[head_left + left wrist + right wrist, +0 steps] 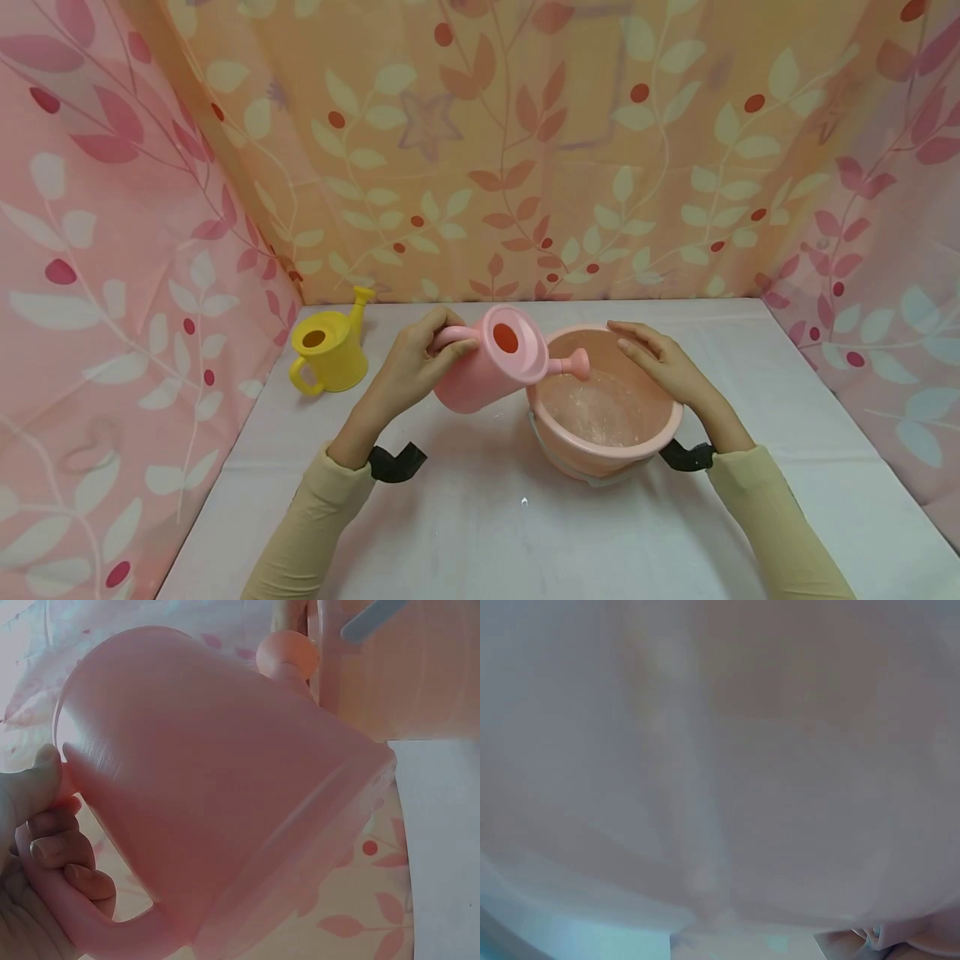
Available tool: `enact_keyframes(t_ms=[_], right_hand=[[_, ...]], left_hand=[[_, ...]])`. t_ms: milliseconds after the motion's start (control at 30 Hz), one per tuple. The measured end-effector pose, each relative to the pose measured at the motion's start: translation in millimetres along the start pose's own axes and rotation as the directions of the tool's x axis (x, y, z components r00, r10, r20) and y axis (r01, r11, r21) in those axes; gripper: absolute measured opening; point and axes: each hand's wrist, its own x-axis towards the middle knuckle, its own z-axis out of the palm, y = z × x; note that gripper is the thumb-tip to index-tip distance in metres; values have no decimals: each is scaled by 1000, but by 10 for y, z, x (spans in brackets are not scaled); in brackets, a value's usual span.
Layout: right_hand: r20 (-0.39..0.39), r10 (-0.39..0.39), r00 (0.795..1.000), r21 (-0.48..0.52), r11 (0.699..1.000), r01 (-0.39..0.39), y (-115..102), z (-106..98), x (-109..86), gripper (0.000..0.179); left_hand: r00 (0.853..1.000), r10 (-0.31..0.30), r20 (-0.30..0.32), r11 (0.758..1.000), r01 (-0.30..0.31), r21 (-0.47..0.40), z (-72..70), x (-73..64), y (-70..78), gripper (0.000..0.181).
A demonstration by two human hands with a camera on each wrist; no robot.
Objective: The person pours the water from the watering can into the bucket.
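My left hand (415, 357) grips the handle of a pink watering can (480, 375), fingers curled round it. The can is held above the table and tilts right, its sprinkler head (577, 365) over the left part of a pink bucket (592, 458). Clear water seems to lie in the bucket; I cannot tell whether any flows from the spout. My right hand (667, 367) holds the bucket's right rim, thumb inside and fingers along the outer edge. The left wrist view shows the can (202, 765) close up. In the right wrist view the bucket wall (802, 787) is blurred.
A yellow watering can (330, 354) stands at the back left of the white table (450, 533). The bucket's pale handle (600, 481) hangs down its front. Patterned cloth (465, 150) rises behind and at both sides. A small shiny drop (524, 502) lies in front.
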Motion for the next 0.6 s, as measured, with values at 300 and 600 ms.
enact_keyframes(t_ms=[300,600], right_hand=[[1,0,1000,6,1000,0,11,4,4,39],[3,14,1000,2,1000,-14,4,5,0,39]], left_hand=[[1000,12,6,1000,-12,-5,-10,1,22,19],[1000,8,5,1000,-8,3,-3,11,16,20]])
